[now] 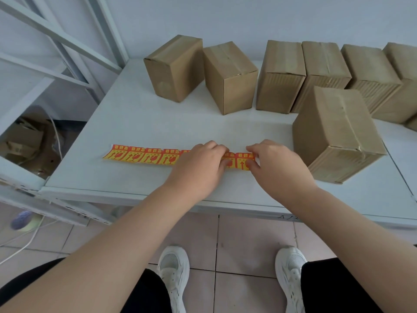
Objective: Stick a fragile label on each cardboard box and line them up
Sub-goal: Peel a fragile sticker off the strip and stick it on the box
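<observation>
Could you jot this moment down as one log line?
step: taking label | left hand: holds label strip | right hand: pinches strip end | cardboard boxes: no labels visible

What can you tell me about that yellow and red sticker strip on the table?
The long yellow paper strip of red-printed fragile labels lies flat along the white table. Square labels sit side by side, each with red arrows and a glass mark. Its left end curls up. The left hand pinches it further right; the right hand pinches the last label.

Bare left hand (198, 169) and right hand (276, 170), sleeveless forearms (135, 233), black trousers (146, 294), white mesh trainers (173, 274)
</observation>
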